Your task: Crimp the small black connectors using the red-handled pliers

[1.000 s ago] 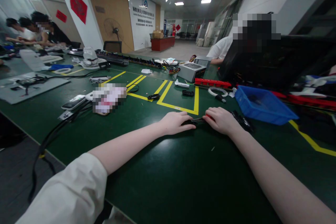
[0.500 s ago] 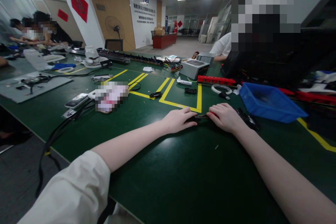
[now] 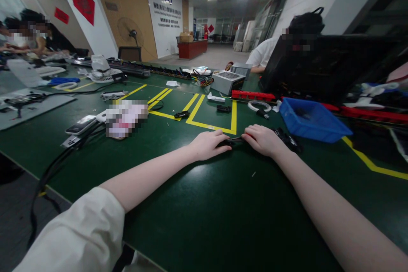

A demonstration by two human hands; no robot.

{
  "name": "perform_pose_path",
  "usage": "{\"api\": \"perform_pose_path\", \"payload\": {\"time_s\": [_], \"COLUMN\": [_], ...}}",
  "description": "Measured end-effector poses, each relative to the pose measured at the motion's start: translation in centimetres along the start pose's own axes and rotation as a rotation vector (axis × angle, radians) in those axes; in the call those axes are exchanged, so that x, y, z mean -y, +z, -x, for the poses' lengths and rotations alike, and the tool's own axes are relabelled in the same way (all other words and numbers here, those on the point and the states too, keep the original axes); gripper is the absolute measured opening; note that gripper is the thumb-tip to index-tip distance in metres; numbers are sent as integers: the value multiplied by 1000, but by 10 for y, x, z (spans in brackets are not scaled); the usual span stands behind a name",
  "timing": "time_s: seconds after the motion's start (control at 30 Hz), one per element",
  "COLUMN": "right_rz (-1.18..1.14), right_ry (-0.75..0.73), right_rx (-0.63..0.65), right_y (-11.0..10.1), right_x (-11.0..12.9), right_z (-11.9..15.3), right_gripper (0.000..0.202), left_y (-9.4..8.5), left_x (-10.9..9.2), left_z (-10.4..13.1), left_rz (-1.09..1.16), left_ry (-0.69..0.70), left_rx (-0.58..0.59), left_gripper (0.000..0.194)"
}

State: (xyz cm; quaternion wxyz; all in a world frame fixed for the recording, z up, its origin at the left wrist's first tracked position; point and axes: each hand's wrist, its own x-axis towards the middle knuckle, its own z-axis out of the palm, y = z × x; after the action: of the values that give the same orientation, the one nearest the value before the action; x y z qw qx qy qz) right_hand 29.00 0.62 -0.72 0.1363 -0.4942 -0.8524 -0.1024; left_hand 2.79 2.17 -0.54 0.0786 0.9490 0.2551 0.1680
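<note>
Over the green table (image 3: 191, 195), my left hand (image 3: 206, 144) is closed on a small black part (image 3: 227, 143), mostly covered by the fingers. From the right, my right hand (image 3: 262, 139) grips what look like red-handled pliers (image 3: 236, 139), with thin metal jaws reaching to the black part. Most of the handles are hidden in my palm. Just behind my right wrist lie several black plastic pieces (image 3: 288, 140). Farther off, one black piece (image 3: 223, 109) rests inside a yellow tape outline and another black piece (image 3: 182, 114) lies on the tape to its left.
A blue tray (image 3: 321, 129) stands to the right, near a coiled white cable (image 3: 259, 106) and a red strip (image 3: 253, 95). Behind is a grey power supply (image 3: 228, 81). On the left lie a phone (image 3: 126, 121), a white device (image 3: 80, 124) and black cables (image 3: 54, 163). A person (image 3: 263, 53) sits opposite.
The view has turned slightly right, so everything sits farther left in the picture. Both hands keep almost the same pose, with the pliers still at the black part.
</note>
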Motion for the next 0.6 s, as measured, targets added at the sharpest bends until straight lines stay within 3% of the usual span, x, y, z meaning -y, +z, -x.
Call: {"api": "perform_pose_path", "payload": {"time_s": [0.6], "right_rz": [17], "right_ry": [13], "right_rx": [3], "right_y": [-2], "right_x": [2], "right_z": [1], "right_gripper": [39], "left_y": [0], "left_x": [1], "left_z": [-1], "left_rz": [71], "left_ry": [-15], "left_rx": [28], "left_gripper": [42]}}
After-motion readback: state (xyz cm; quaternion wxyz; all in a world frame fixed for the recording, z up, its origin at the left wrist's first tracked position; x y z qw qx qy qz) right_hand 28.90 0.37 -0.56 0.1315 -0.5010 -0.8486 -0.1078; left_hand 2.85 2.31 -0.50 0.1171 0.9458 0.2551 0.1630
